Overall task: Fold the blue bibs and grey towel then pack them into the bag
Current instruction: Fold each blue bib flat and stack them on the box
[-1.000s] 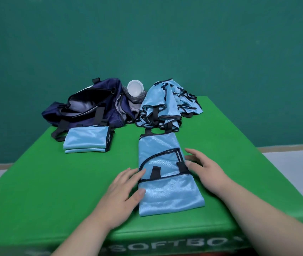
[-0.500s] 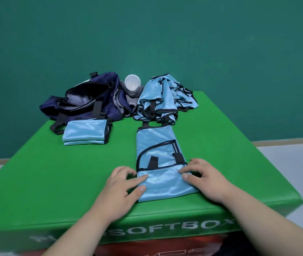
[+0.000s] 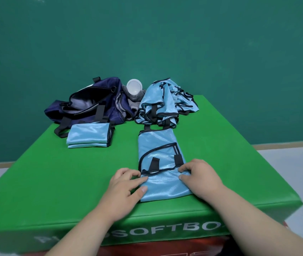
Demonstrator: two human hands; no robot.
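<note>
Blue half-folded bib (image 3: pixel 158 145) lies at the green bench's (image 3: pixel 54 172) near edge. The left hand (image 3: pixel 126 187) and right hand (image 3: pixel 200 178) pinch its sides with curled fingers (thumbs on top). Behind lie a finished bib (image 3: pixel 88 135), unfolded bibs (image 3: pixel 156 102), the grey towel (image 3: pixel 134 101) and the open bag (image 3: pixel 91 108).

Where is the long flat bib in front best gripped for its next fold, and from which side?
Likely at both side edges near its near end, coming from the person's side: the long bib lies as a flat narrow strip running away, and the left hand and right hand pinch there, one per edge.
</note>
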